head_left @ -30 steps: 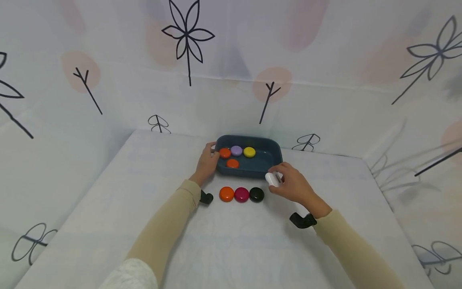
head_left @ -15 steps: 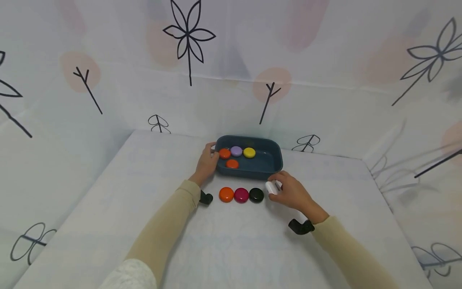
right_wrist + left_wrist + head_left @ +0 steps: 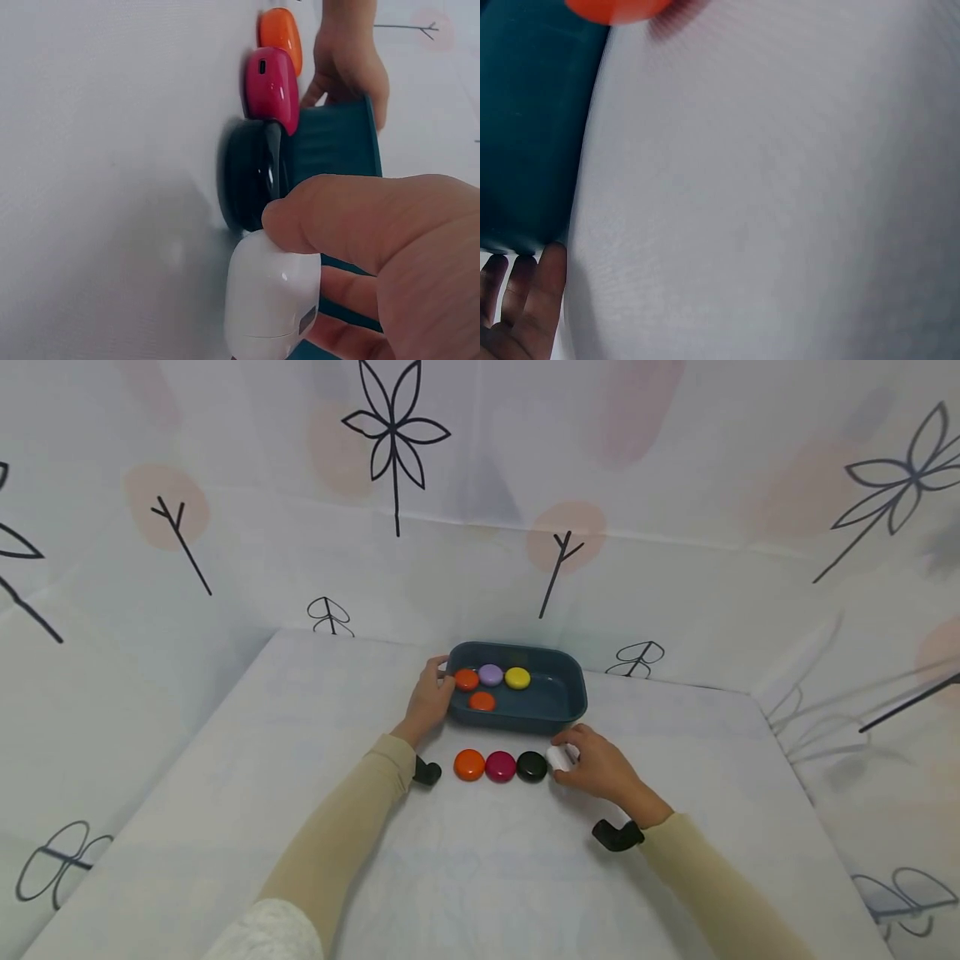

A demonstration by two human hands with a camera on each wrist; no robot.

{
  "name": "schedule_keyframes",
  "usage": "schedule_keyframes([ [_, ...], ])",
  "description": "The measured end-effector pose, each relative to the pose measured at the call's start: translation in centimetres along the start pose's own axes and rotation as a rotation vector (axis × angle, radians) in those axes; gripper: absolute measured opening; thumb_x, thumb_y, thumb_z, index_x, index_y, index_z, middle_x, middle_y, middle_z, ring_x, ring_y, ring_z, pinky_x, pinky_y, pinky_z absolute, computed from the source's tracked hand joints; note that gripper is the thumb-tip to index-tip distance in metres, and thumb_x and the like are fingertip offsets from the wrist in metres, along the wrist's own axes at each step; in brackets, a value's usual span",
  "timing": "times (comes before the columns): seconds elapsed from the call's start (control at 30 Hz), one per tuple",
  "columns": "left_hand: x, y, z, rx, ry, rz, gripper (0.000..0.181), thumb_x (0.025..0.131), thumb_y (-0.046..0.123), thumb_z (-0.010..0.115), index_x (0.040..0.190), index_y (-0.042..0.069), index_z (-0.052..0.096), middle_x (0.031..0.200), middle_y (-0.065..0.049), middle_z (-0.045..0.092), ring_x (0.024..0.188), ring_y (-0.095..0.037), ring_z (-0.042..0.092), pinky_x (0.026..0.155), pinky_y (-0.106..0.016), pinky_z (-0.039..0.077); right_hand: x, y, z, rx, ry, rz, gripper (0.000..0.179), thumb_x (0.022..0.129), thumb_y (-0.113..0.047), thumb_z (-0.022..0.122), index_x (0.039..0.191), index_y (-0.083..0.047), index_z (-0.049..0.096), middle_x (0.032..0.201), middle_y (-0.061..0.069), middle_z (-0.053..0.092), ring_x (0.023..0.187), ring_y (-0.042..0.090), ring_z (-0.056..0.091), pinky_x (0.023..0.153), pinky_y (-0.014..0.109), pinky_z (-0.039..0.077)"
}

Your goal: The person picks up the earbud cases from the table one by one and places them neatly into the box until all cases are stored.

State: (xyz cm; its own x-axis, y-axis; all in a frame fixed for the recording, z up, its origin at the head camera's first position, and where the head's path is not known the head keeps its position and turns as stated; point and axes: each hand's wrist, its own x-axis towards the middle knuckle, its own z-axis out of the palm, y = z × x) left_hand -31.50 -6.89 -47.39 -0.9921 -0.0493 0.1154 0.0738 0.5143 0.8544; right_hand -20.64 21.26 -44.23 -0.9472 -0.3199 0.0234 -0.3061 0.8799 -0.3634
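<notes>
My right hand [image 3: 600,767] pinches a white earbud case [image 3: 271,292] between thumb and fingers. It is close to the table, right beside a glossy black rounded case [image 3: 532,767]. Left of the black one sit a magenta case [image 3: 500,767] with a small port in its end and an orange case [image 3: 469,765], all in one row. My left hand [image 3: 429,700] holds the left end of a dark teal tray [image 3: 553,697], with several fingertips [image 3: 551,259] against the end wall. Inside the tray lie two orange-red pieces [image 3: 482,701], a lilac one [image 3: 491,675] and a yellow one [image 3: 517,677].
The tray stands behind the row, toward the back of a white-covered table [image 3: 480,868]. A cloth backdrop [image 3: 480,568] with printed flowers rises behind the table and at its sides. A black wrist mount [image 3: 618,836] sits at my right wrist.
My right hand has moved down and slightly left with the white earbud case, from the tray's front right corner to beside the black case. My left hand stays on the tray.
</notes>
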Motion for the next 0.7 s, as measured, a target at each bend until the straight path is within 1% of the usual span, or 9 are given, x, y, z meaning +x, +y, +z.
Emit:
schedule_keyframes([
  [0.17, 0.09, -0.21, 0.02, -0.003, -0.006, 0.002, 0.049, 0.083, 0.029, 0.037, 0.131, 0.021, 0.032, 0.118, -0.007, 0.049, 0.099, -0.020, 0.049, 0.087, -0.037, 0.040, 0.00, -0.28, 0.16, -0.010, 0.004, -0.004, 0.044, 0.064, -0.033, 0.071, 0.103, -0.018, 0.060, 0.106, 0.003, 0.053, 0.083, 0.016, 0.051, 0.071, 0.035, 0.046],
  [0.43, 0.04, -0.09, -0.04, -0.011, -0.002, 0.010, 0.047, 0.084, 0.028, 0.037, 0.131, 0.021, 0.032, 0.114, -0.008, 0.050, 0.095, -0.021, 0.049, 0.085, -0.038, 0.041, 0.09, -0.46, 0.28, -0.029, -0.009, 0.020, 0.043, 0.063, -0.032, 0.072, 0.103, -0.018, 0.061, 0.104, 0.002, 0.054, 0.082, 0.015, 0.050, 0.071, 0.035, 0.046],
  [0.7, 0.01, 0.05, -0.12, -0.005, -0.011, -0.003, 0.049, 0.083, 0.028, 0.037, 0.131, 0.021, 0.032, 0.119, -0.007, 0.048, 0.098, -0.020, 0.049, 0.087, -0.038, 0.040, 0.18, -0.44, 0.35, -0.041, -0.030, 0.029, 0.043, 0.064, -0.035, 0.071, 0.103, -0.019, 0.060, 0.104, 0.002, 0.054, 0.083, 0.016, 0.051, 0.072, 0.037, 0.046],
])
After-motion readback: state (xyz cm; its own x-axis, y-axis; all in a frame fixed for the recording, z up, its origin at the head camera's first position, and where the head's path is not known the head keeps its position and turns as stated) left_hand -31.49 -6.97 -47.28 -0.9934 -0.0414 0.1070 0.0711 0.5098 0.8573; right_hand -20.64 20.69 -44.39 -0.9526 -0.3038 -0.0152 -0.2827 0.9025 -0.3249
